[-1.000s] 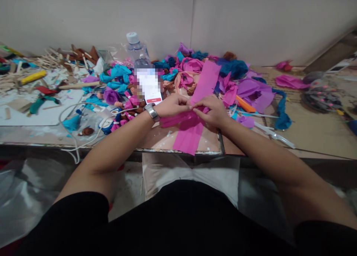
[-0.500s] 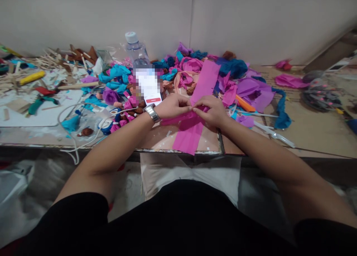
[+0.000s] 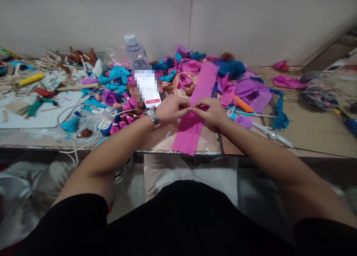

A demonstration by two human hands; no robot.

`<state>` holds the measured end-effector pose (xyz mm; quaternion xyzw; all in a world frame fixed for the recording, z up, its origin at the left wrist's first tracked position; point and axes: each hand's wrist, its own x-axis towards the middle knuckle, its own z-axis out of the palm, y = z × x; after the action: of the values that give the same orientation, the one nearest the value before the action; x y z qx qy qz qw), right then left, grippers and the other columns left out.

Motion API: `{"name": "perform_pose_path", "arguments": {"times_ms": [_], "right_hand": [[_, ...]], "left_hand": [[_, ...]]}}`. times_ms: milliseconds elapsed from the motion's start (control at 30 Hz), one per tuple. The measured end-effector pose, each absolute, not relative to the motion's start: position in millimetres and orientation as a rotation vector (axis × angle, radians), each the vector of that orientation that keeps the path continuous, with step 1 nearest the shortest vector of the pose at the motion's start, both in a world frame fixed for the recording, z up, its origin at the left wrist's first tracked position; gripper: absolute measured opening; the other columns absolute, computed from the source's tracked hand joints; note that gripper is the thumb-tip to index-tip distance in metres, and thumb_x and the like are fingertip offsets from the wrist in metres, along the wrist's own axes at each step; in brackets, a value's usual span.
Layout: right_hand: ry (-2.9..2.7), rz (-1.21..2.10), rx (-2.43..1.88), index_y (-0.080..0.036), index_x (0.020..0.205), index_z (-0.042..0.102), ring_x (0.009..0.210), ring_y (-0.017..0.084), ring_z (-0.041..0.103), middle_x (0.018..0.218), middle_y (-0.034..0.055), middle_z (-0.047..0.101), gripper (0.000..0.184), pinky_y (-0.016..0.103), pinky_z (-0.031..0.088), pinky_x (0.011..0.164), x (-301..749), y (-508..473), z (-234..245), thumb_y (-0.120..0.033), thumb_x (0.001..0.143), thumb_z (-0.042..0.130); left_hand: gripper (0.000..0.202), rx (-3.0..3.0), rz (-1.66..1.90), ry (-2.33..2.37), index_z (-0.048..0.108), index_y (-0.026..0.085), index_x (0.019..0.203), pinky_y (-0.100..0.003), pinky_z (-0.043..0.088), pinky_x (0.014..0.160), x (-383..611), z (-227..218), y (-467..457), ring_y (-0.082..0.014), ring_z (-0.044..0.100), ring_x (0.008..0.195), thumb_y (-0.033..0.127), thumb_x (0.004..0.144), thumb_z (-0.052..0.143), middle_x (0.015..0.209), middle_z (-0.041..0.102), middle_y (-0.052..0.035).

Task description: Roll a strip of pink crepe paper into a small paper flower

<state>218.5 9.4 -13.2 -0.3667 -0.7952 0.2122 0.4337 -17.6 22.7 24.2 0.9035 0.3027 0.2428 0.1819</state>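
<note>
My left hand [image 3: 173, 108] and my right hand [image 3: 211, 111] meet fingertip to fingertip over the table, both closed in a pinch. Between them is a piece of pink crepe paper [image 3: 205, 108], mostly hidden by the fingers. Beneath the hands a long flat strip of pink crepe paper [image 3: 188, 137] runs from the pile at the back to the table's front edge. A metal watch [image 3: 153, 115] is on my left wrist. Left of that hand lies a phone [image 3: 149, 86] with a lit screen.
Crumpled crepe paper [image 3: 118, 74] in several colours heaps around a clear bottle [image 3: 136, 53]. An orange cutter [image 3: 244, 104] and scissors [image 3: 273, 135] lie to the right. Green-handled pliers [image 3: 35, 106], a yellow-handled tool [image 3: 30, 79], wood sticks and a white cable [image 3: 74, 146] are to the left.
The pink paper that stretched out under my left hand no longer shows there. Both hands stay pinched together in nearly the same place. The view has shifted slightly.
</note>
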Motion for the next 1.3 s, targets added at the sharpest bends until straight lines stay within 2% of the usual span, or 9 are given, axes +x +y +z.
{"name": "perform_pose_path", "arguments": {"times_ms": [367, 600, 833, 1000, 1167, 1300], "right_hand": [[-1.998, 0.652, -0.942, -0.021, 0.088, 0.078, 0.079, 0.021, 0.071, 0.088, 0.0032, 0.081, 0.017, 0.034, 0.054, 0.076, 218.6, 14.3, -16.8, -0.035, 0.087, 0.068], [-1.998, 0.625, -0.963, -0.021, 0.085, 0.071, 0.073, 0.019, 0.066, 0.08, 0.0019, 0.075, 0.015, 0.032, 0.049, 0.069, 216.7, 12.5, -14.7, -0.034, 0.089, 0.064], [-2.003, 0.502, -0.94, -0.022, 0.091, 0.074, 0.082, 0.022, 0.07, 0.092, 0.0048, 0.08, 0.016, 0.035, 0.054, 0.077, 220.5, 12.7, -13.8, -0.036, 0.091, 0.069], [-2.018, 0.493, -0.939, -0.022, 0.087, 0.073, 0.078, 0.021, 0.069, 0.087, 0.0037, 0.079, 0.012, 0.034, 0.052, 0.074, 220.1, 12.6, -14.3, -0.032, 0.089, 0.067], [-1.97, 0.541, -0.978, -0.022, 0.085, 0.071, 0.073, 0.02, 0.066, 0.08, 0.0025, 0.076, 0.011, 0.033, 0.049, 0.067, 219.6, 11.8, -13.7, -0.03, 0.088, 0.065], [-1.972, 0.498, -0.942, -0.021, 0.087, 0.074, 0.077, 0.022, 0.07, 0.084, 0.0039, 0.078, 0.012, 0.035, 0.052, 0.072, 221.5, 10.2, -11.2, -0.03, 0.089, 0.066]], "left_hand": [[0.026, 2.758, 0.675, 0.899, 0.079, 0.021, 0.091, -0.031, 0.038, 0.07, -14.1, 19.3, 20.1, -0.0164, 0.063, 0.069, 0.035, 0.101, 0.06, 0.076, 0.074, -0.0046], [0.033, 2.646, 0.677, 0.915, 0.077, 0.019, 0.086, -0.03, 0.036, 0.066, -13.2, 21.9, 18.8, -0.0139, 0.058, 0.062, 0.039, 0.103, 0.058, 0.072, 0.072, -0.0035], [0.035, 2.619, 0.67, 0.949, 0.078, 0.017, 0.085, -0.03, 0.035, 0.065, -15.5, 22.8, 22.3, -0.0138, 0.056, 0.061, 0.04, 0.102, 0.057, 0.07, 0.071, -0.0039], [0.034, 2.584, 0.644, 0.917, 0.079, 0.018, 0.087, -0.029, 0.035, 0.063, -15.4, 22.4, 21.0, -0.0131, 0.055, 0.06, 0.041, 0.101, 0.058, 0.07, 0.071, -0.0033], [0.037, 2.562, 0.603, 0.902, 0.078, 0.017, 0.08, -0.03, 0.034, 0.061, -17.3, 24.5, 22.8, -0.0123, 0.052, 0.057, 0.043, 0.1, 0.06, 0.065, 0.068, -0.0017], [0.04, 2.527, 0.596, 0.873, 0.077, 0.017, 0.079, -0.029, 0.032, 0.06, -19.8, 25.0, 27.0, -0.0119, 0.051, 0.056, 0.046, 0.1, 0.06, 0.064, 0.067, -0.0015]]}}
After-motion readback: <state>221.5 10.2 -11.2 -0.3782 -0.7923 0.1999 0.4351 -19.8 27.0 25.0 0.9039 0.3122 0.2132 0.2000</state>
